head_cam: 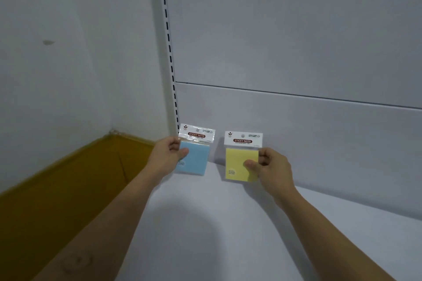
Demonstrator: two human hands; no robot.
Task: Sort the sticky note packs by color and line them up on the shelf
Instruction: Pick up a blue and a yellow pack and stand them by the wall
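Observation:
A blue sticky note pack (196, 159) with a white "STICKY NOTE" header stands upright at the back of the white shelf (205, 223), close to the back panel. My left hand (167, 155) pinches its left edge. To its right, a yellow sticky note pack (239, 164) of the same kind stands upright against the back panel. My right hand (268, 166) grips its right edge, thumb on the front. A gap of shelf separates the two packs.
A slotted white upright (170, 52) runs down at the shelf's left end, just behind the blue pack. Left of the shelf, lower down, lies a mustard-yellow floor (57, 201) bounded by a white wall (68, 52). The white back panel (296, 41) rises behind the shelf.

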